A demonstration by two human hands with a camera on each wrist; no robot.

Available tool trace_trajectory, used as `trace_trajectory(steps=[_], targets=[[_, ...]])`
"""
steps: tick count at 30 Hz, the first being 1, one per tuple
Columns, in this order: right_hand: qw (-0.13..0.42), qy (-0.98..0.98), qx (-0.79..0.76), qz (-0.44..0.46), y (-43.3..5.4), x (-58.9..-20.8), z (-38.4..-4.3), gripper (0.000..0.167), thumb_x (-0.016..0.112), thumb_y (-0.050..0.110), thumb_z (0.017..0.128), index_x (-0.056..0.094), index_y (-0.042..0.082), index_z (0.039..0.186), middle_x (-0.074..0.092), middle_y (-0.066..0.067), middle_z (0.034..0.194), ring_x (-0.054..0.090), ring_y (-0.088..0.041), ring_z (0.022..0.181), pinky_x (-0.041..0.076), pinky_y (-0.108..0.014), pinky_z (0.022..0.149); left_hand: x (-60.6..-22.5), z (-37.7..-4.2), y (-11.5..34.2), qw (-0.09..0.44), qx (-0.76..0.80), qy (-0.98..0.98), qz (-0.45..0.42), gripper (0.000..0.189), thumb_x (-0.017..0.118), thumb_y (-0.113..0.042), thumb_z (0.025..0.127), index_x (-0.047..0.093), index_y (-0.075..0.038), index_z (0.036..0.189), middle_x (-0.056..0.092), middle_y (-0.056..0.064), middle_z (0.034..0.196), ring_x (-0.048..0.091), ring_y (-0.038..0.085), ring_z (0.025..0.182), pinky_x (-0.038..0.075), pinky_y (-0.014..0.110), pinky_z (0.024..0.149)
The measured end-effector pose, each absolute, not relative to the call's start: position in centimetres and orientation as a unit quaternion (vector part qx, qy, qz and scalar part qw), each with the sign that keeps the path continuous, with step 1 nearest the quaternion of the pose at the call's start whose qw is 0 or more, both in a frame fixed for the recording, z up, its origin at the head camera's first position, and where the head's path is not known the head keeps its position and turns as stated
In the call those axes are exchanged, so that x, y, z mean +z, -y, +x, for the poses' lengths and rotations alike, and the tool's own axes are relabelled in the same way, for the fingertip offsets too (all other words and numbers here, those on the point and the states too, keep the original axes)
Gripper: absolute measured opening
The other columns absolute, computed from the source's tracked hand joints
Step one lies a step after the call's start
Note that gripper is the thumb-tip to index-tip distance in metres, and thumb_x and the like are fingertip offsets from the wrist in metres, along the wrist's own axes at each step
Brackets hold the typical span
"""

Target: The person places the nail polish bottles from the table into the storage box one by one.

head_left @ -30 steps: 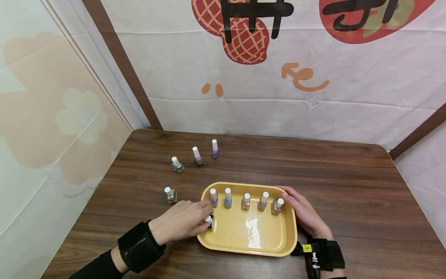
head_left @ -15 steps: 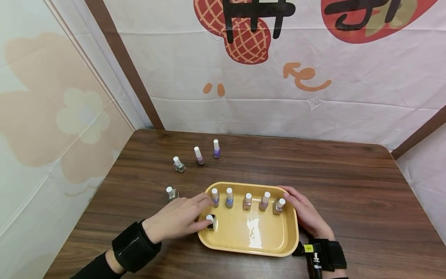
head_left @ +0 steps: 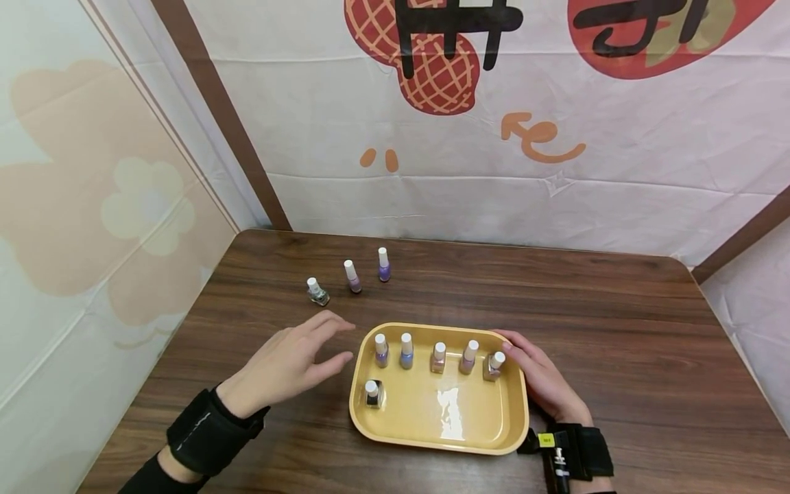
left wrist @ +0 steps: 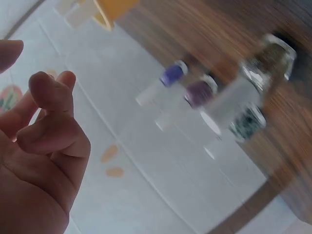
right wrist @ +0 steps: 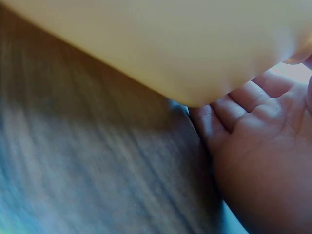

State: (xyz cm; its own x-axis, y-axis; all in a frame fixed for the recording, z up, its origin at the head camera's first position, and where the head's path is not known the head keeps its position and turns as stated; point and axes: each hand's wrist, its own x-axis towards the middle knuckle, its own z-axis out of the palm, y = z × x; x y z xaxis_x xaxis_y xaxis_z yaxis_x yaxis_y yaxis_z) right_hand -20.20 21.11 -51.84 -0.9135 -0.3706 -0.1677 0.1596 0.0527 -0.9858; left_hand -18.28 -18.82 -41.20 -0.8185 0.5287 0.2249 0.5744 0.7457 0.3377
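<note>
Soft, even light falls over the table (head_left: 617,343), sharp to its far corners. A white glare sits near the tray's (head_left: 407,412) near edge. Through the left wrist view, the nearest bottle (left wrist: 253,80) smears and the left hand (left wrist: 44,146) looks dusky; the right is dim, unfocused, shadowed beneath the tray, bluish lower left.

Let go of the black bottle (head_left: 373,395) in the yellow tray (head_left: 420,415), drew the left hand (head_left: 286,362) out sideways to above the table (head_left: 617,329), fully hid the clear bottle (left wrist: 252,78) from the head view.
</note>
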Motion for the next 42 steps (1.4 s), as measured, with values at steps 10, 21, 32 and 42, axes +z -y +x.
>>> trace_trajectory(steps=[10, 21, 32, 42], targets=[[0.192, -0.705, -0.680, -0.061, -21.5, -51.8, -20.1, 0.050, 0.043, 0.036, 0.103, 0.042, 0.002, 0.139, 0.052, -0.013, 0.130, 0.061, -0.012, 0.109, 0.054, -0.030, 0.087, -42.3, -19.3, 22.7, 0.138, -0.262, 0.926, -0.235, 0.032, 0.073, -0.012, 0.084, 0.063, -0.010, 0.115, 0.061, -0.003, 0.107, 0.049, 0.006, 0.074, 0.043, 0.021, 0.061], [0.192, -0.701, -0.684, -0.062, -21.6, -51.9, -20.2, 0.050, 0.044, 0.036, 0.102, 0.042, 0.003, 0.140, 0.054, -0.007, 0.127, 0.062, -0.011, 0.107, 0.054, -0.031, 0.086, -45.1, -19.4, 24.6, 0.130, -0.304, 0.929, -0.166, 0.031, 0.069, -0.009, 0.087, 0.064, -0.007, 0.117, 0.064, 0.007, 0.112, 0.060, 0.018, 0.097, 0.052, 0.033, 0.078], [0.191, -0.702, -0.683, -0.064, -21.4, -51.7, -20.2, 0.051, 0.044, 0.036, 0.102, 0.042, 0.002, 0.140, 0.052, -0.014, 0.129, 0.062, -0.011, 0.107, 0.054, -0.030, 0.086, -47.7, -19.9, 25.3, 0.044, -0.357, 0.926, -0.117, 0.035, 0.068, -0.012, 0.088, 0.060, -0.002, 0.121, 0.065, 0.014, 0.116, 0.062, 0.026, 0.104, 0.055, 0.034, 0.079], [0.194, -0.700, -0.685, -0.064, -21.2, -51.8, -20.3, 0.051, 0.044, 0.036, 0.102, 0.042, 0.001, 0.140, 0.052, -0.014, 0.129, 0.061, -0.012, 0.106, 0.054, -0.030, 0.086, -48.6, -19.9, 25.2, 0.022, -0.344, 0.931, -0.119, 0.029, 0.067, -0.013, 0.090, 0.063, -0.004, 0.117, 0.067, 0.008, 0.106, 0.061, 0.015, 0.084, 0.052, 0.026, 0.071]])
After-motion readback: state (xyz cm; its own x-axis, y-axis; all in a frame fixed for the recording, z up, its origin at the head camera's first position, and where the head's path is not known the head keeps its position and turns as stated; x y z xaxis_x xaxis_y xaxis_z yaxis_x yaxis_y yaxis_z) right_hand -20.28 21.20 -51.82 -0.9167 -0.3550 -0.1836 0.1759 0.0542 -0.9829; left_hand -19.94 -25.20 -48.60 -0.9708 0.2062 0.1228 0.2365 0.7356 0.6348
